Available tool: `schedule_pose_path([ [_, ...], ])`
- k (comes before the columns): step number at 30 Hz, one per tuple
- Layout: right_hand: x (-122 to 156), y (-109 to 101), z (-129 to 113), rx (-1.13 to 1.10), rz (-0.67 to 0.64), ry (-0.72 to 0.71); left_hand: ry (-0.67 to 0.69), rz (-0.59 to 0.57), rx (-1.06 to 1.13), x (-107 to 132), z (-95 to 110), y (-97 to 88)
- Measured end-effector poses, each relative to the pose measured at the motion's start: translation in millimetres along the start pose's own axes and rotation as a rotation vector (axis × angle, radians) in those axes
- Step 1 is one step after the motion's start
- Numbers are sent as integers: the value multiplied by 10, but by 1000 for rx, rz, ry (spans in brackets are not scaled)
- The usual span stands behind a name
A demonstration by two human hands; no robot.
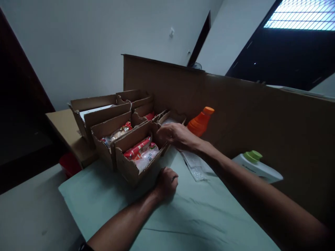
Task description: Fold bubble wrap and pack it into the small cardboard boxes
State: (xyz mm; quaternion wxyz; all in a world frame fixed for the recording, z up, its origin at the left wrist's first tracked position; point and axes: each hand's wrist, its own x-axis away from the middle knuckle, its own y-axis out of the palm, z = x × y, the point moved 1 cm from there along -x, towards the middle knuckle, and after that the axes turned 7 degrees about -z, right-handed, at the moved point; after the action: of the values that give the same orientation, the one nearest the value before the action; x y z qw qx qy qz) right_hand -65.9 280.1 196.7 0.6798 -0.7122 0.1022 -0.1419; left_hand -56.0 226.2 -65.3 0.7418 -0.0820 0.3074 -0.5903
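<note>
Several open cardboard boxes (131,164) stand in a row on a pale green cloth-covered table (199,216), holding red and white food packets (141,151). My right hand (174,135) reaches to the edge of the nearest box, fingers curled at its rim; whether they hold anything is hidden. My left hand (166,183) rests on the cloth just in front of that box, fingers curled under into a loose fist, a ring on one finger. A clear plastic packet (195,165) lies flat under my right forearm.
A tall brown cardboard sheet (235,104) stands as a wall behind the table. An orange bottle (200,122) leans against it. A white bottle with a green cap (255,165) lies at the right. A flat cardboard piece (65,129) sits at the left.
</note>
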Motion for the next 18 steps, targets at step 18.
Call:
schedule_pose_path([
  [18, -483, 388, -817, 58, -522, -248, -64, 6, 128, 13, 90, -77],
])
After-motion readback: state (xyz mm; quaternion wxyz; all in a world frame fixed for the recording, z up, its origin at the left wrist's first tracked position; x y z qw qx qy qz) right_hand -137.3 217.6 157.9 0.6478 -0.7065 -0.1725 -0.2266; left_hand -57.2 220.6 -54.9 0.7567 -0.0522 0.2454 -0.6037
